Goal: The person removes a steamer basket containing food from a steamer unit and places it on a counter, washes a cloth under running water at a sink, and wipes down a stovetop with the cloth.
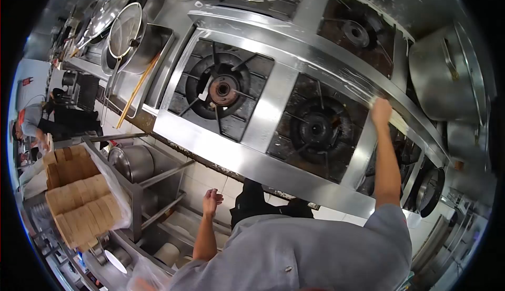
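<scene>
My right hand is closed and pressed down at the metal ledge along the back of the front burners. A small pale edge shows by its fingertips, too little to name. Whitish wet-looking streaks run along the ledge to its left. Below my right arm is the steel stove top, with a black burner grate just left of the forearm. My left hand hangs in the air before the stove's front edge, fingers loosely curled in, with nothing visible in it.
A large steel pot stands at the right, a black pan below it. At the left are a strainer and a wooden stick. Wooden blocks fill a lined bin on a rack. A co-worker is farther left.
</scene>
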`<state>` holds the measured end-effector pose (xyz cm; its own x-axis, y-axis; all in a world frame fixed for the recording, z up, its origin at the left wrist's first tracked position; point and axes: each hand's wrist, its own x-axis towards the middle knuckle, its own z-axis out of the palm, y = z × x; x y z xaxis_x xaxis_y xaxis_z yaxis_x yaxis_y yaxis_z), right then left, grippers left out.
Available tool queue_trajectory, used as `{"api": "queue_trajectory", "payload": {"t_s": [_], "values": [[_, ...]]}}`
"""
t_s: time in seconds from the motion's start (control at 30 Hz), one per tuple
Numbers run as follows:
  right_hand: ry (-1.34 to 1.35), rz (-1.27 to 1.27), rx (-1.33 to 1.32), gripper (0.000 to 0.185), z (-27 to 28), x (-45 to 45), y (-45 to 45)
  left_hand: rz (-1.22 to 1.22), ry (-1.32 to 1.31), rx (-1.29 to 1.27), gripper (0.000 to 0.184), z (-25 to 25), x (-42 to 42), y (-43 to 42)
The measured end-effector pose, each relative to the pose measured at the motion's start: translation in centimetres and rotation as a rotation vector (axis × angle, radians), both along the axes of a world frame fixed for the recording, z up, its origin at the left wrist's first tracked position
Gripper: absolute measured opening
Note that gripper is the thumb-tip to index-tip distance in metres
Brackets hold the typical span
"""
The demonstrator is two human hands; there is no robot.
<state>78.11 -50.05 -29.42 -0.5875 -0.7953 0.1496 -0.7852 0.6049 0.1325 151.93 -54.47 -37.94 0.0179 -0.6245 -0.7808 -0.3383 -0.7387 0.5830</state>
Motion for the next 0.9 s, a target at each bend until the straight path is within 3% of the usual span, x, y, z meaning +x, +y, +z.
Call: {"api": "queue_trajectory", "payload": {"t_s": [0.07, 0.17, 0.2, 0.27, 0.3, 0.33, 0.4, 0.43, 0.57, 0.7, 0.77, 0.9], "values": [[0.005, 0.116, -0.137, 0.012, -0.2, 5.5, -8.6, 0.019, 0.055, 0.047, 0.032, 0.0, -0.4, -2.2], [-0.139, 0.059, -0.031, 0.02, 0.0, 14.1, -22.8, 0.065, 0.1, 0.149, 0.033, -2.7, 4.3, -0.5], [-0.181, 0.16, -0.225, 0.013, -0.9, 16.3, -26.8, 0.102, 0.063, 0.18, 0.035, -3.4, 5.7, 0.7], [-0.208, 0.251, -0.217, 0.012, -1.1, 20.9, -34.6, 0.144, 0.101, 0.302, 0.036, -4.4, 9.2, 3.0], [-0.314, 0.244, -0.175, 0.01, 1.2, 23.7, -37.7, 0.172, 0.203, 0.225, 0.035, -3.3, 10.2, 4.4], [-0.342, 0.254, -0.175, 0.01, 2.8, 25.9, -40.5, 0.151, 0.049, 0.367, 0.036, -2.8, 10.7, 4.8], [-0.356, 0.347, -0.169, 0.011, 3.9, 29.0, -45.0, -0.162, -0.043, 0.102, 0.037, -2.4, 12.3, 7.3], [-0.361, 0.352, -0.166, 0.011, 3.9, 30.1, -46.7, -0.259, -0.081, 0.012, 0.037, -1.8, 12.7, 8.2], [-0.267, 0.443, -0.146, 0.014, 3.5, 33.7, -52.6, 0.326, -0.066, 0.305, 0.035, 1.0, 12.1, 7.6], [-0.333, 0.474, -0.174, 0.015, 2.4, 35.8, -56.3, 0.419, -0.001, 0.398, 0.036, -1.2, 12.1, 7.2], [-0.309, 0.568, -0.161, 0.015, 0.9, 36.6, -56.6, 0.458, 0.192, 0.381, 0.035, -3.4, 13.3, 7.5], [-0.355, 0.865, -0.275, 0.016, -0.6, 40.5, -55.3, 0.454, 0.068, 0.318, 0.034, -2.1, 12.0, 5.0]]}}
